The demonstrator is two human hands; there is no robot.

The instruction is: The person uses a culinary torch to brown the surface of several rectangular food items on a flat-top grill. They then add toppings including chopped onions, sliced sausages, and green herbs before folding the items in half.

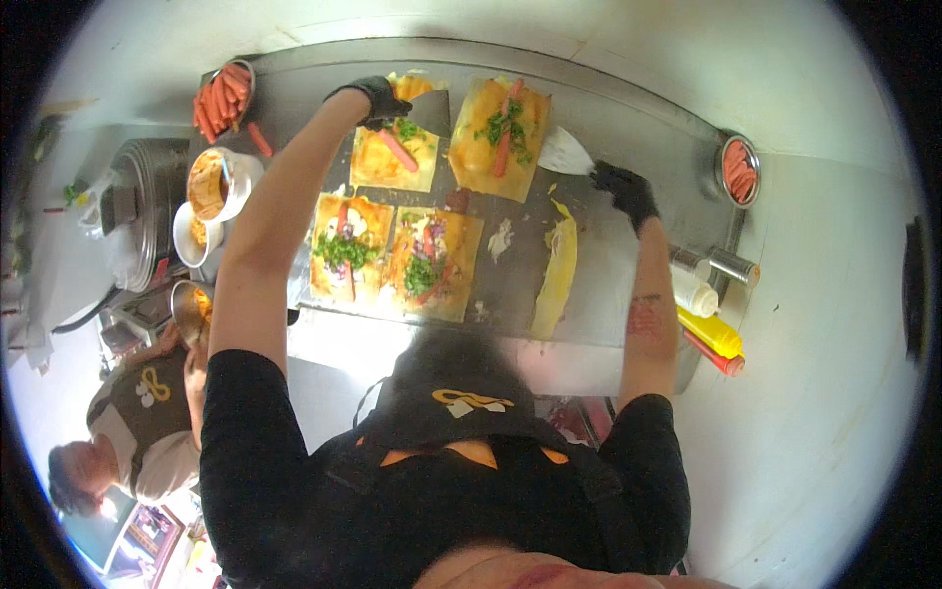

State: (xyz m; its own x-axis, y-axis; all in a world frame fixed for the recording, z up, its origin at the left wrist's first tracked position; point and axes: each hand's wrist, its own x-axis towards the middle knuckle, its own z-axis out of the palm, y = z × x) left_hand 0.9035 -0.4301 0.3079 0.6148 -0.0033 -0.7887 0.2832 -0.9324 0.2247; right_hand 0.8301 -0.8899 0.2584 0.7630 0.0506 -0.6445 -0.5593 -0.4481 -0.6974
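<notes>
My left hand (377,103), in a black glove, grips a metal scraper (430,113) over the far-left flatbread (375,166), whose sausage and chopped greens are partly hidden by the blade. In my right hand (625,193), also gloved in black, is a spatula (565,151) with its broad blade flat on the griddle (508,287). That blade meets the right edge of another square flatbread (471,147) topped with a sausage (504,147) and greens. Nearer to me lie two flatbreads, the left one (324,272) and the right one (460,272), with sausages, greens, white sauce and purple bits.
A thin yellow strip (557,265) lies on the griddle. Sausages fill a left bowl (223,99) and a right container (739,171). White tubs (246,173) stand left. Sauce bottles (710,331) lie right. A co-worker (143,412) holds a metal bowl (184,302) at left.
</notes>
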